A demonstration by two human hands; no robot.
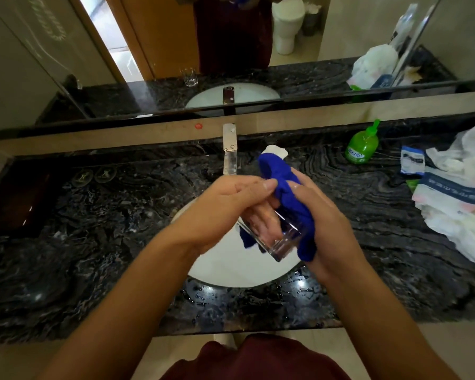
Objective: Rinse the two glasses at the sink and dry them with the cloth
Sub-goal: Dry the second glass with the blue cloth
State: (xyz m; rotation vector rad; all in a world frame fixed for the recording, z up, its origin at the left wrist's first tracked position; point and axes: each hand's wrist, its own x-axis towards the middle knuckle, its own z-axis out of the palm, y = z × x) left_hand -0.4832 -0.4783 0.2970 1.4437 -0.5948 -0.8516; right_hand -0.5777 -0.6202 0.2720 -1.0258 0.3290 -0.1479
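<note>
Over the white sink basin (231, 267) I hold a clear glass (274, 237), tilted with its thick base toward me. My left hand (225, 204) grips the glass from the left, fingers curled over its upper part. My right hand (321, 212) holds a blue cloth (285, 187) pressed against the glass's right side; the cloth wraps around and under it. A second glass (189, 77) shows only as a reflection in the mirror, standing on the counter left of the tap; on the counter itself it is not in view.
A chrome tap (229, 149) stands behind the basin. On the dark marble counter (93, 242), a green soap bottle (363, 145) sits at the right, with white plastic bags and packets (455, 187) beyond it. Water drops lie on the counter's front rim.
</note>
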